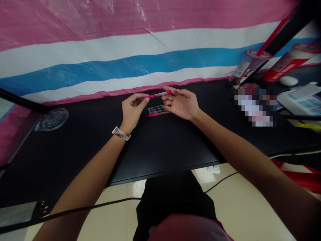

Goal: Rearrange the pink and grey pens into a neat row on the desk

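A pink pen [154, 96] with a clear section is held nearly level above the black table. My left hand [132, 108], wearing a colourful woven band at the wrist, pinches its left end between thumb and fingers. At the other end, my right hand [182, 102] has its palm turned towards me, with the pen tip between thumb and index finger and the other fingers loosely curled. Just below lie several pens [155, 110] side by side, dark and clear ones with a pink one nearest me. The right fingers partly cover their right ends.
A clear plastic lid [51, 119] lies at the table's left. Clear and red-and-white containers [288, 65], a white rounded object [289, 80] and papers stand or lie at the right. A striped sheet [150, 63] hangs behind the table. Dark cables cross below the front edge.
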{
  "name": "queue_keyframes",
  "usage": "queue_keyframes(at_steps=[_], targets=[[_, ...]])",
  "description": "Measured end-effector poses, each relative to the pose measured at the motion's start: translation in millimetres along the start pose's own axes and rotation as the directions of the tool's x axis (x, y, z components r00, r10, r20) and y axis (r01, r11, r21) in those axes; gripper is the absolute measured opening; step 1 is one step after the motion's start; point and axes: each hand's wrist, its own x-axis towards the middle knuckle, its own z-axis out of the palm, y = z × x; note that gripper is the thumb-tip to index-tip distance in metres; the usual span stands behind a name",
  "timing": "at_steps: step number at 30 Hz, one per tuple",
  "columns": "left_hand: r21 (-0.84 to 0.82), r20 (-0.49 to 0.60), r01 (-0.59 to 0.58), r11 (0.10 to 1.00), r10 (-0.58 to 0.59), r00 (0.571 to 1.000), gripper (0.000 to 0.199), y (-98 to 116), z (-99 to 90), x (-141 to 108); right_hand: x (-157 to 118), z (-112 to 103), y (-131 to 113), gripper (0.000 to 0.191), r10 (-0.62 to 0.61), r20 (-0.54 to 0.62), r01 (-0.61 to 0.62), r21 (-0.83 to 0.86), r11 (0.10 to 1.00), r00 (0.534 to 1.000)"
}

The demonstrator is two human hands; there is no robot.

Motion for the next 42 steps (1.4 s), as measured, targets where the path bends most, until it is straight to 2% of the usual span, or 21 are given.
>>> queue_keyframes(at_steps=[12,19,25,28,31,34,37,42], targets=[[0.016,-0.002,-0.006,1.0,0.006,1.0,0.027,5.9,1.5,-1.9,-0.8,0.7,-0.9,0.053,-0.016,-0.021,0.016,-0.023,1.0,1.0],[0.013,0.016,0.015,1.0,-0.016,1.0,0.031,0.8,2.5,-2.8,1.4,0.2,0.6,0.056,-0.028,-0.065,0.024,-0.067,0.997,0.998],[0.017,0.018,0.013,1.0,-0.014,1.0,0.029,1.0,1.7,-2.5,1.5,-0.7,0.3,0.062,-0.075,-0.041,0.068,-0.154,0.986,0.996],[0.031,0.003,-0.001,1.0,0.001,1.0,0.029,0.1,-0.1,-1.2,3.8,-5.2,4.5,0.058,-0.131,-0.108,0.101,-0.245,0.964,0.985],[0.071,-0.006,-0.024,0.997,0.025,1.0,0.023,-3.9,-3.1,0.7,5.7,-12.0,8.6,0.044,-0.311,-0.187,0.203,-0.443,0.873,0.932],[0.149,0.023,-0.026,0.988,0.023,0.999,0.017,-9.2,-6.1,1.7,6.4,-19.9,10.3,0.026,-0.455,-0.138,0.27,-0.643,0.717,0.88],[0.226,0.068,-0.014,0.974,-0.002,0.998,0.014,-13.9,-8.3,1.3,8.2,-28.9,12.6,0.013,-0.501,-0.063,0.276,-0.772,0.573,0.863],[0.331,0.105,-0.029,0.943,-0.006,0.994,0.011,-16.4,-9.4,0.1,12.5,-41.2,19.7,0.021,-0.483,0.034,0.233,-0.904,0.359,0.875]])
